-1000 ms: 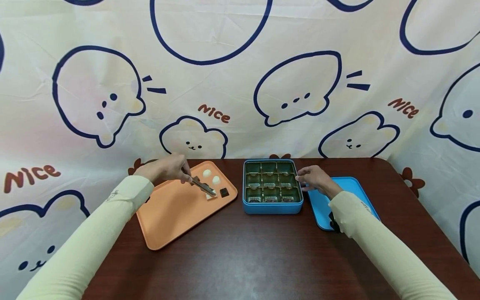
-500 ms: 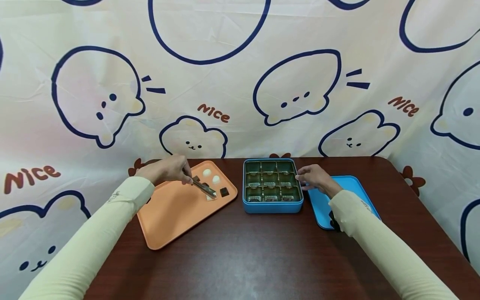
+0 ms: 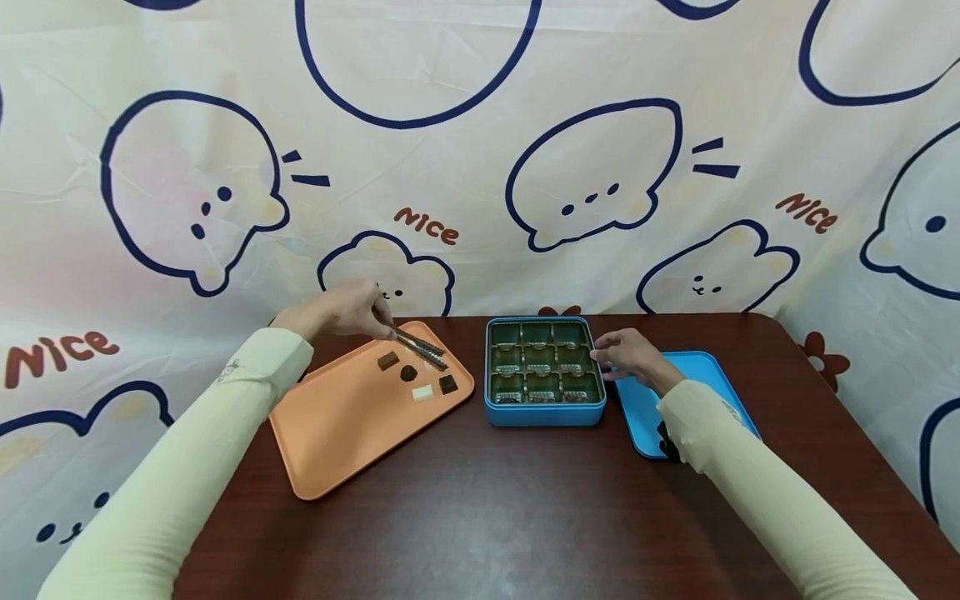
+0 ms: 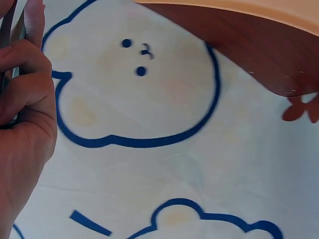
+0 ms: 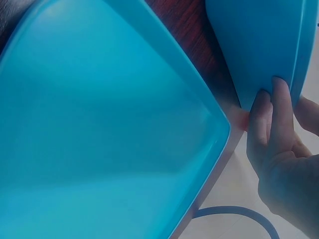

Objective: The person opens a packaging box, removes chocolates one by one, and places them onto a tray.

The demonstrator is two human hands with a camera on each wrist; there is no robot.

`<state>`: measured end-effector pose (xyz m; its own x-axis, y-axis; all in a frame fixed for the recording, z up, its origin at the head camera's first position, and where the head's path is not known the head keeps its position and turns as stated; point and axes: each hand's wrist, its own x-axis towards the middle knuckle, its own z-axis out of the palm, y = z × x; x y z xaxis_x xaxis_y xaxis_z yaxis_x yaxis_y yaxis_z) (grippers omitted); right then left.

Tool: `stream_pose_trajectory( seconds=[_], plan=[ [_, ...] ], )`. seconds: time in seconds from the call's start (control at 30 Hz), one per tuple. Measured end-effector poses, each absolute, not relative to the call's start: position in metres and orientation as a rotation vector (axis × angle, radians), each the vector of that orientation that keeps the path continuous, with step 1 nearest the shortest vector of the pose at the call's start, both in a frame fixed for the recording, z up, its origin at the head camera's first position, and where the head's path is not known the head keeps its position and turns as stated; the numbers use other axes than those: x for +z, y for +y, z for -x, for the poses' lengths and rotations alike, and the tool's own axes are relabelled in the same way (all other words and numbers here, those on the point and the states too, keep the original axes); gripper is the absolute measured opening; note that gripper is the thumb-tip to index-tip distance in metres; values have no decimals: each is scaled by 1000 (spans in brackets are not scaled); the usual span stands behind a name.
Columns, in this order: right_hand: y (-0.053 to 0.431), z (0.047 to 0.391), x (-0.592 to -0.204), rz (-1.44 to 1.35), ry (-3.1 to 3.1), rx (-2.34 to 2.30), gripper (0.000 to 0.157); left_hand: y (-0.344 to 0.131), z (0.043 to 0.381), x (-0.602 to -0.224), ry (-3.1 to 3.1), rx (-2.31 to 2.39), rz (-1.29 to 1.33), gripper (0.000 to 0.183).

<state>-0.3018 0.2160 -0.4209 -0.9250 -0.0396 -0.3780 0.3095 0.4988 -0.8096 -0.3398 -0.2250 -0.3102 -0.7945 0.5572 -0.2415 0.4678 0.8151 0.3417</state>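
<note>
My left hand (image 3: pixel 348 310) grips metal tongs (image 3: pixel 422 344) above the far right of the orange tray (image 3: pixel 337 433); their arms are spread. On that tray lie chocolate-like pieces: a brown block (image 3: pixel 387 360), a dark round piece (image 3: pixel 408 372), a white block (image 3: pixel 422 392) and a dark square (image 3: pixel 447 384). White round pieces are mostly hidden behind the tongs. My right hand (image 3: pixel 630 354) touches the right side of a blue box (image 3: pixel 546 415) with a clear compartmented insert (image 3: pixel 538 358). In the right wrist view, its fingers (image 5: pixel 282 112) lie against the box's outer wall.
A blue tray (image 3: pixel 701 367) lies right of the box, partly under my right forearm. The dark wooden table (image 3: pixel 480 500) extends in front. A cloth printed with cartoon bears (image 3: pixel 480 167) hangs behind the table's far edge.
My left hand has lifted and moved the tongs from the white block to farther back on the tray, near the white round pieces. The white block stayed on the tray. My right hand stays put.
</note>
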Motion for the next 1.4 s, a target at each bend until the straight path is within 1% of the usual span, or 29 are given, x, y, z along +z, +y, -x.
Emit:
stream_pose_trajectory(
  seconds=[0.2,0.5,0.7,1.0,1.4],
  plan=[
    [216,302,-421,-225,2403,-1402,44,-201,340,-298,2640,409,-887,11],
    [217,303,-423,-225,2402,-1402,45,-170,337,-301,2581,416,-1027,12],
    [216,302,-422,-230,2411,-1399,45,-155,334,-304,2612,367,-1048,9],
    [216,302,-422,-228,2402,-1405,45,-138,330,-311,2558,345,-1058,10],
    [217,303,-424,-234,2401,-1413,44,-120,330,-319,2524,197,-1133,16]
  ],
)
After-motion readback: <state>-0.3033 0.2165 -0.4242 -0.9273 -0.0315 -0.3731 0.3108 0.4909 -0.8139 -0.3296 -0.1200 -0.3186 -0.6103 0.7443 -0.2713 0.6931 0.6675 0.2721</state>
